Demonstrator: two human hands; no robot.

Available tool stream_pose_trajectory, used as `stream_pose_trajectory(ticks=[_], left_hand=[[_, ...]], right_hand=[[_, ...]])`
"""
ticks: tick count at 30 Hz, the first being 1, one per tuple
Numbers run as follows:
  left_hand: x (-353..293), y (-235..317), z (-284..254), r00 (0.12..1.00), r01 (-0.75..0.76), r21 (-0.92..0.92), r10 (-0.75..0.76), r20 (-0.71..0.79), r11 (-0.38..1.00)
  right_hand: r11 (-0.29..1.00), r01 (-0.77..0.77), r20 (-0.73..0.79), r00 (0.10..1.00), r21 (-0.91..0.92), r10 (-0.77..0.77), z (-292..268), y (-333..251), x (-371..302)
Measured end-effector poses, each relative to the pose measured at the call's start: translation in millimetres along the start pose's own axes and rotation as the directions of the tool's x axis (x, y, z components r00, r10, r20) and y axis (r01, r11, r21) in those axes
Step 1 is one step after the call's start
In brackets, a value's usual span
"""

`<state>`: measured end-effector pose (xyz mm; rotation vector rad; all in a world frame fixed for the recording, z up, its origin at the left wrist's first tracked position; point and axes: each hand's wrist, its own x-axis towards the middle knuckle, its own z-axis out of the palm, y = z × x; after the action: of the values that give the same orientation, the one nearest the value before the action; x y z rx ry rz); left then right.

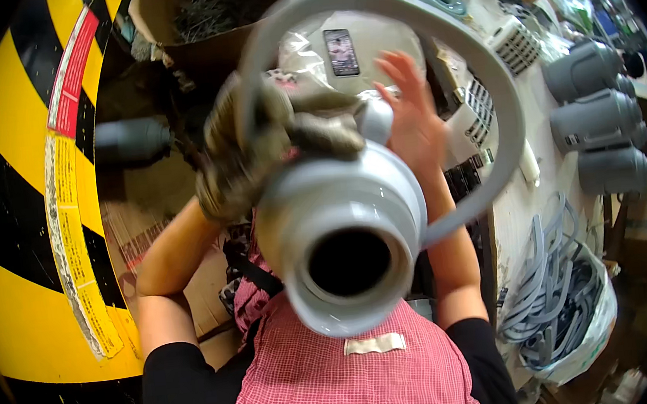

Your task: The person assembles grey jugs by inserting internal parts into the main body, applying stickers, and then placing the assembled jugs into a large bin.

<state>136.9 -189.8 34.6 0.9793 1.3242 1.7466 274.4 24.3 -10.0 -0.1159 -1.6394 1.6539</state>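
Note:
A grey plastic housing [408, 186], shaped like a canister with a round dark mouth, is held up in front of my apron with its mouth toward me. My left hand [245, 151], in a dirty brown work glove, is closed on its far left side, fingers across the top. A wide loop of grey flexible strip [512, 98] arches over the housing. One side runs down to the glove, the other to the housing's right side; its ends are hidden. My bare right hand [415, 119] is open beside the housing, fingers spread and blurred; no hold shows.
A phone [340, 52] lies on a plastic-wrapped bundle ahead. Similar grey housings [594, 117] stand on the right worktable, above a bag of grey strips [552, 312]. A box of metal pieces [216, 14] is at the far left, near a yellow-black striped machine panel [14, 263].

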Motion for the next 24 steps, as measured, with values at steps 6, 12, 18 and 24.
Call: stream_pose_trajectory(ticks=[6,12,18,24], left_hand=[[106.3,-95.6,-84.3,0.969,-0.159,0.529,0.234,-0.076,0.833],[52.1,-101.9,-39.1,0.682,-0.623,0.773,0.399,0.613,-0.121],[-38.1,-188.0,-117.6,0.693,0.006,0.59,0.422,-0.585,0.807],[-57.9,-234.2,-146.3,0.746,0.16,0.611,0.31,-0.589,0.776]], right_hand=[[0.565,-0.598,0.277,0.786,0.569,0.552,-36.9,79.1,-13.3],[0.837,0.032,-0.589,0.725,0.547,0.357,-201.3,3.7,-84.5],[0.898,0.436,-0.808,0.506,-0.061,-0.301,-309.2,-189.3,-118.8],[0.675,0.195,-0.692,-0.029,-0.711,-0.721,-490.5,-200.4,-77.0]])
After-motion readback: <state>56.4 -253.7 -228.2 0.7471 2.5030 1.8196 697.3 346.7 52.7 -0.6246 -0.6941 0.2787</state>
